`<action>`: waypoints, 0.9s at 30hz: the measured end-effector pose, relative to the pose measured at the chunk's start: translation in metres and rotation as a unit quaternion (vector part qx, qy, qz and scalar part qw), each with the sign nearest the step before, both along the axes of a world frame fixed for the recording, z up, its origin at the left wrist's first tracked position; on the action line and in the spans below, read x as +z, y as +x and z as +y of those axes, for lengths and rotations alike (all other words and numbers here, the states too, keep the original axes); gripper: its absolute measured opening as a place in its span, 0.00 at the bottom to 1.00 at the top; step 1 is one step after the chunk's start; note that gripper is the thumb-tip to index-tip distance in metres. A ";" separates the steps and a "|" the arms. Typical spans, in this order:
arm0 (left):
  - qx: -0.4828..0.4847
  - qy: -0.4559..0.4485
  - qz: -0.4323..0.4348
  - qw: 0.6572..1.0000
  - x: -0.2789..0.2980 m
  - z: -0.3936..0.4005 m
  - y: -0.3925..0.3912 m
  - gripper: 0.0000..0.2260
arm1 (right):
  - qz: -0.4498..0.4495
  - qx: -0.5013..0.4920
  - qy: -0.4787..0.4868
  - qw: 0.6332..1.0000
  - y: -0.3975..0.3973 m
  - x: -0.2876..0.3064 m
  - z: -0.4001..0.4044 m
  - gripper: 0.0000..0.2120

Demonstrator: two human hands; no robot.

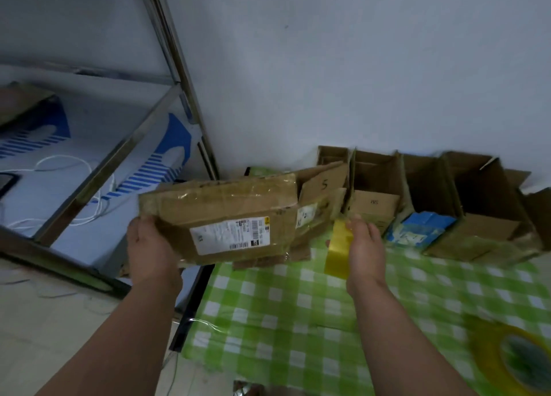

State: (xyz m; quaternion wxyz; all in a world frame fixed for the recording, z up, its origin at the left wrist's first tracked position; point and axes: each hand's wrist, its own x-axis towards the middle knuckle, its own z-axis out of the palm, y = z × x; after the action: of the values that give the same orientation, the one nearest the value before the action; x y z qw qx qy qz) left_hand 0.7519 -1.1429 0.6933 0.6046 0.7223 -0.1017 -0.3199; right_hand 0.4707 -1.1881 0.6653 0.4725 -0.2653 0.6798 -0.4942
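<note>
Two hands busy in the head view: the left hand [152, 246] grips the left end of a taped cardboard parcel [226, 204], thumb on top, holding it tilted in the air over the left edge of the green checked table [283, 321], its white label [229, 236] facing up. The right hand [366, 249] is closed round a yellow block [338, 249], just right of the parcel. Behind them a row of open cardboard boxes [432, 187] lines the wall, a tape roll [489, 345] lies at the near right, and a metal rack [119, 157] stands to the left.
</note>
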 end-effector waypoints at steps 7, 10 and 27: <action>0.007 0.015 0.068 0.998 -0.015 0.036 -0.036 0.20 | 0.009 0.056 0.020 0.998 -0.044 0.012 0.026 0.13; 0.013 0.018 0.066 0.998 -0.023 0.049 -0.049 0.15 | -0.029 0.074 0.060 0.995 -0.060 0.015 0.035 0.35; -0.128 0.039 0.139 0.981 -0.049 0.049 -0.066 0.28 | 0.048 0.178 0.123 0.975 -0.071 -0.002 0.044 0.38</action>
State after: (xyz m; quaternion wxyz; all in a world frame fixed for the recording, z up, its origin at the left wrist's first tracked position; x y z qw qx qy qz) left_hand 0.6860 -1.0943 0.6446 0.5382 0.6748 -0.0957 -0.4958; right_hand 0.4002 -1.1438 0.6633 0.5487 -0.3452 0.6992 -0.3014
